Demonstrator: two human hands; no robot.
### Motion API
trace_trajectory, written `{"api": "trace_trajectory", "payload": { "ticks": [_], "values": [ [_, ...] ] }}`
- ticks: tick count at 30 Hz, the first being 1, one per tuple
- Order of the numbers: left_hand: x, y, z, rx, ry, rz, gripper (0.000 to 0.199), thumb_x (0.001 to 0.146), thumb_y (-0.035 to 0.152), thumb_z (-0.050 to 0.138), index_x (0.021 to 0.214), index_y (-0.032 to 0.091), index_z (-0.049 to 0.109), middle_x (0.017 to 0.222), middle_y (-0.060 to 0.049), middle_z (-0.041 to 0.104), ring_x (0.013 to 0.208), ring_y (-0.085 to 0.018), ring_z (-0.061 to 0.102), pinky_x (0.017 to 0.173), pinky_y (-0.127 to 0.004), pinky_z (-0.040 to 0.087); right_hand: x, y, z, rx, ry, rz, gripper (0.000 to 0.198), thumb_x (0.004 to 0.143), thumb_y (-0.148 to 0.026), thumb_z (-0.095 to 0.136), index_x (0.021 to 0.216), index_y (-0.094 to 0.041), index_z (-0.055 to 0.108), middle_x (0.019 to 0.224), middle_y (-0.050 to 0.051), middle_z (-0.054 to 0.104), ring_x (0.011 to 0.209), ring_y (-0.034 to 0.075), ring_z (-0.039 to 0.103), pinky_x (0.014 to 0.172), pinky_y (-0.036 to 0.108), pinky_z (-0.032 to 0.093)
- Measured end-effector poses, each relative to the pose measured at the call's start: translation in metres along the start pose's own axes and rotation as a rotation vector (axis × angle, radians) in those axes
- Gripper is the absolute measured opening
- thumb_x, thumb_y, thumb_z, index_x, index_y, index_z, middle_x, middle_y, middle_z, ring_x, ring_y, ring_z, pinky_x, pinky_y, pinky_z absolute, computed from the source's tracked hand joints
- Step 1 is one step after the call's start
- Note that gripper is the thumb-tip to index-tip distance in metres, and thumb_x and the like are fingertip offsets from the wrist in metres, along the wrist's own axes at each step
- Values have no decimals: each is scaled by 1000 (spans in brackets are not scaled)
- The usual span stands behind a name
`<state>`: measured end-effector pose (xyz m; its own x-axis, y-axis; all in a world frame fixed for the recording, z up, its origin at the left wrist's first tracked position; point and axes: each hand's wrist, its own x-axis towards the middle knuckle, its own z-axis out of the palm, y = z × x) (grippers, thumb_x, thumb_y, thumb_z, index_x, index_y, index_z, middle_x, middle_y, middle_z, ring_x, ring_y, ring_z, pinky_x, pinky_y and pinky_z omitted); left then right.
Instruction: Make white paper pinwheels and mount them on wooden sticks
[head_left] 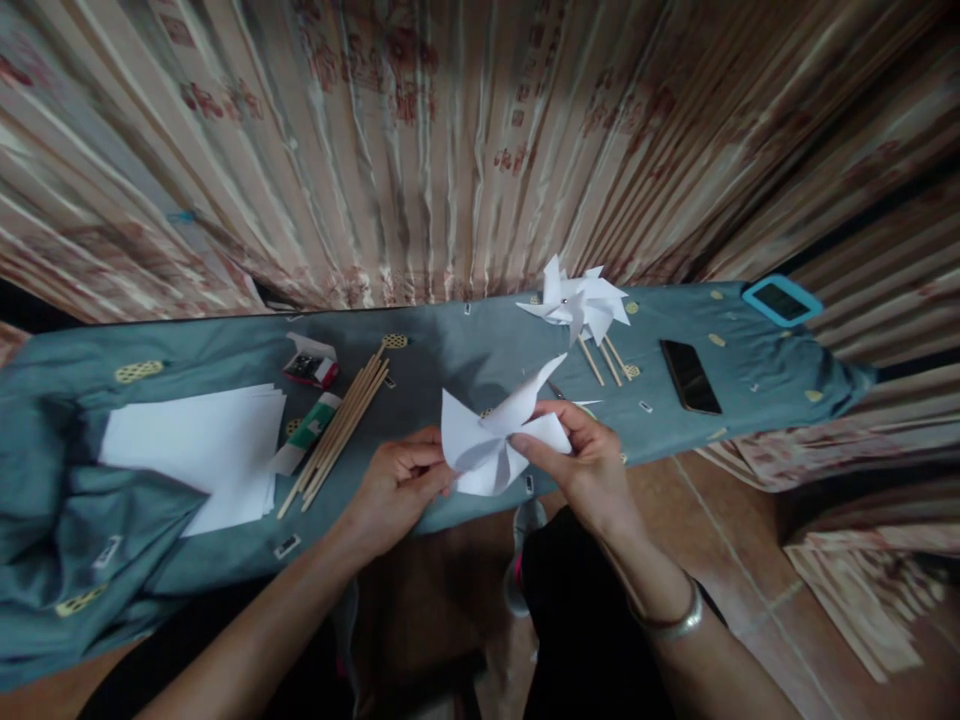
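A white paper pinwheel [487, 450] is between my two hands, above the front edge of the cloth-covered table. My left hand [401, 485] is closed, pinching the pinwheel's left edge between thumb and fingers. My right hand [589, 455] grips it from the right, thumb pressed near the centre where folded corners meet, fingers behind the paper. No stick shows on this pinwheel. Behind it, a pair of scissors [555, 390] is mostly hidden by the paper and my right hand.
Finished pinwheels [589, 305] on sticks lie at the back. Wooden sticks [341, 430], a green-and-white box [311, 432], a small open red box [311, 362] and white paper sheets [217, 450] lie left. A phone [690, 377] and blue-framed device [782, 300] lie right on the tablecloth [450, 350].
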<state>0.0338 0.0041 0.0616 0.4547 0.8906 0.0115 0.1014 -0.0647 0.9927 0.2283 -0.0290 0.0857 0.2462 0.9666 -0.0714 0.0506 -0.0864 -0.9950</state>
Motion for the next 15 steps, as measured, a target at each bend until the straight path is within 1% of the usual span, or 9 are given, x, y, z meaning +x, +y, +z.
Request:
{"api": "trace_trajectory", "payload": {
  "ticks": [4, 6, 9, 12, 15],
  "values": [
    [3, -8, -1, 35, -4, -16, 28, 75, 26, 58, 48, 17, 59, 57, 2, 50, 51, -9, 44, 51, -21, 36, 10, 11, 0, 57, -30, 60, 26, 57, -31, 83, 76, -20, 69, 63, -4, 65, 55, 10, 52, 52, 22, 42],
    [4, -12, -2, 36, -13, -23, 27, 75, 27, 58, 49, 17, 59, 57, 2, 51, 50, -9, 44, 49, -21, 35, 12, 14, 1, 65, -33, 63, 27, 57, -32, 83, 77, -20, 69, 65, -4, 66, 56, 11, 53, 53, 23, 43],
    [6, -17, -2, 56, 10, 1, 24, 74, 26, 59, 52, 17, 61, 58, 1, 54, 51, -10, 45, 49, -21, 35, 13, 15, 3, 55, -36, 49, 28, 58, -33, 83, 79, -21, 69, 66, -3, 67, 56, 11, 55, 54, 24, 44],
    [7, -18, -2, 75, 20, 12, 22, 75, 28, 59, 57, 17, 64, 61, 1, 56, 52, -10, 44, 47, -21, 34, 14, 15, 4, 60, -41, 38, 29, 59, -33, 82, 81, -22, 67, 70, -3, 70, 59, 13, 58, 57, 26, 47],
    [8, -16, -3, 77, 23, 8, 23, 75, 30, 59, 56, 17, 64, 63, 0, 56, 53, -10, 44, 45, -20, 33, 16, 16, 4, 92, -47, 51, 32, 58, -31, 83, 84, -22, 66, 72, -3, 70, 61, 14, 60, 59, 27, 48]
  ]
}}
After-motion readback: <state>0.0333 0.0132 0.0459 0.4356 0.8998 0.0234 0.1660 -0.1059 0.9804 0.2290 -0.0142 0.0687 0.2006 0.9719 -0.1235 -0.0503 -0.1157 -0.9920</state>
